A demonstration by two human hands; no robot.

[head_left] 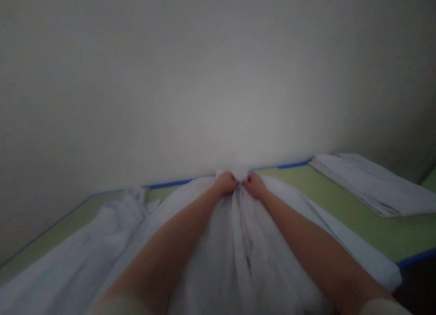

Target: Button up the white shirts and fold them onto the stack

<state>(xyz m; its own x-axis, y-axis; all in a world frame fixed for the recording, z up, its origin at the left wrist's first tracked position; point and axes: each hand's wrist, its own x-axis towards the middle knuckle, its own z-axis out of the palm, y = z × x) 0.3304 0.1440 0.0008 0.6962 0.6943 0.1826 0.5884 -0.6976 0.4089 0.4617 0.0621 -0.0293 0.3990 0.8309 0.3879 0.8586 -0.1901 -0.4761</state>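
A large white sheet (211, 260) lies spread and rumpled over a green table (357, 219). Both my arms reach forward across it. My left hand (225, 183) and my right hand (255, 185) sit side by side at the sheet's far edge, close to the wall. Each hand is closed in a fist, pinching a gathered bit of the white cloth. The two hands nearly touch. Folds of the sheet run back from them toward me.
A stack of folded white cloths (371, 183) rests on the table at the right. More bunched white cloth (132, 199) lies at the left. A blue strip (293, 164) edges the table against a plain pale wall (204, 79).
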